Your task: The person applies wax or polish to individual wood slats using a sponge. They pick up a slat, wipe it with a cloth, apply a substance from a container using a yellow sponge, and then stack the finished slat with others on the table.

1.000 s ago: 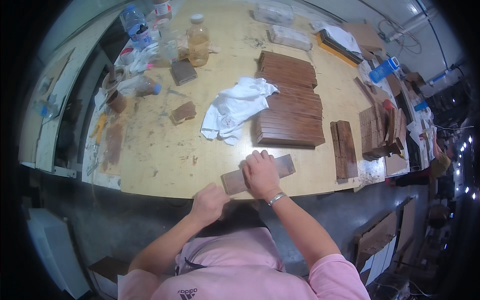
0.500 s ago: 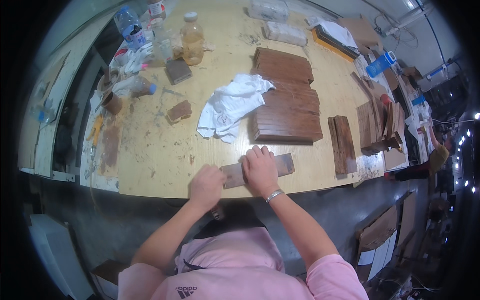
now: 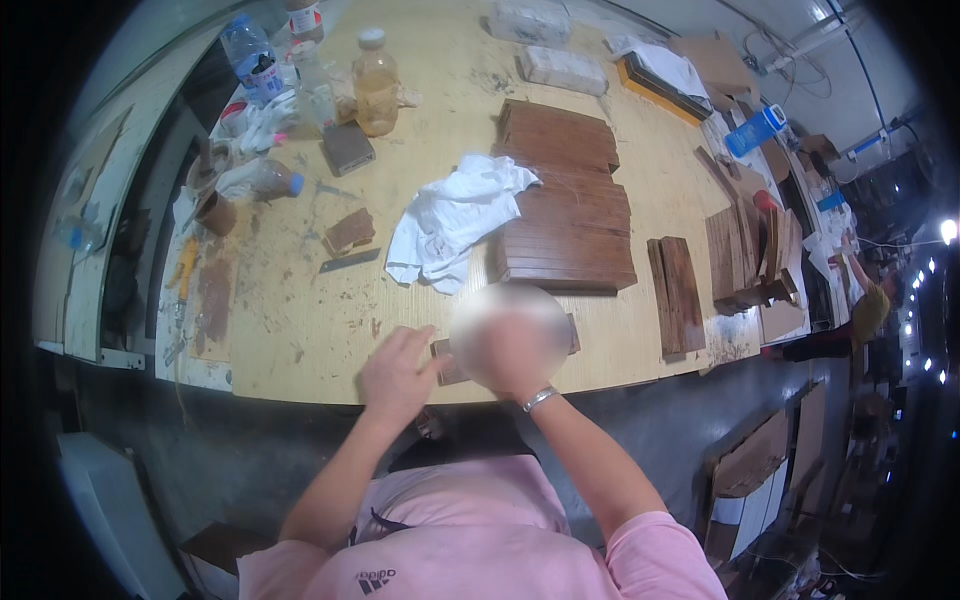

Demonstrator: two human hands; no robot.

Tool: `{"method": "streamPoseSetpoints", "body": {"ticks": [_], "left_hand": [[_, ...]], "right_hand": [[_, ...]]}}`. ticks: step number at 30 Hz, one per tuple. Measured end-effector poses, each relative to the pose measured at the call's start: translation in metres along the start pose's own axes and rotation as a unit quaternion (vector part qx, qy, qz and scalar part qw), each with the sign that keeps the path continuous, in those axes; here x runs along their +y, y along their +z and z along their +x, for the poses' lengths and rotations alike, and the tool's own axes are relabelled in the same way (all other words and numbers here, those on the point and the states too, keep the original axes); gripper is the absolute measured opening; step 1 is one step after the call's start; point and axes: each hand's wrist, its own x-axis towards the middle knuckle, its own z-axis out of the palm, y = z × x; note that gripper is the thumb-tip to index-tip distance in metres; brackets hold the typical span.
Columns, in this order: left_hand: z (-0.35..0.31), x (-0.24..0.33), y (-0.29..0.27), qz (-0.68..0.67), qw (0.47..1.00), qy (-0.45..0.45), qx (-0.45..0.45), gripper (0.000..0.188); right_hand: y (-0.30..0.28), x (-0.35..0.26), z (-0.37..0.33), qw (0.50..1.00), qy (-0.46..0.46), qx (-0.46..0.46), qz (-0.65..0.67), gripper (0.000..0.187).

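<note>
A thin brown wooden board (image 3: pixel 455 373) lies near the table's front edge. Its middle is hidden by a round blurred patch that also covers most of my right hand (image 3: pixel 515 355). That hand is over the board, but its fingers cannot be made out. My left hand (image 3: pixel 395 378) is at the board's left end, fingers apart and reaching toward it, holding nothing. Farther left on the table rests a dark narrow flat strip (image 3: pixel 348 261), just below a small brown block (image 3: pixel 349 231). A crumpled white cloth (image 3: pixel 450 220) lies beyond my hands, against stacked dark wooden boards (image 3: pixel 565 235).
Two narrow wood pieces (image 3: pixel 677 295) lie to the right, with more stacked wood (image 3: pixel 740 255) beyond. A bottle of yellowish liquid (image 3: pixel 376 90), a dark block (image 3: pixel 347 148) and other bottles stand far left. Wrapped blocks (image 3: pixel 562 70) sit at the back. Another person (image 3: pixel 868 310) is at far right.
The dark narrow strip now lies on the table by the small brown block, where none lay before. My left hand has gone from closed to fingers apart. My right hand has become blurred.
</note>
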Motion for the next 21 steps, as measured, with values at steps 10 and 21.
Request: {"method": "streamPoseSetpoints", "body": {"ticks": [10,21], "left_hand": [[-0.004,0.000,0.023,-0.384,0.906,-0.175,-0.039,0.028],[-0.011,0.057,0.028,0.063,0.997,0.038,-0.034,0.051]], "right_hand": [[0.014,0.008,-0.005,0.995,-0.026,0.048,-0.083,0.028],[0.005,0.038,0.017,0.984,-0.139,0.020,0.114,0.026]]}}
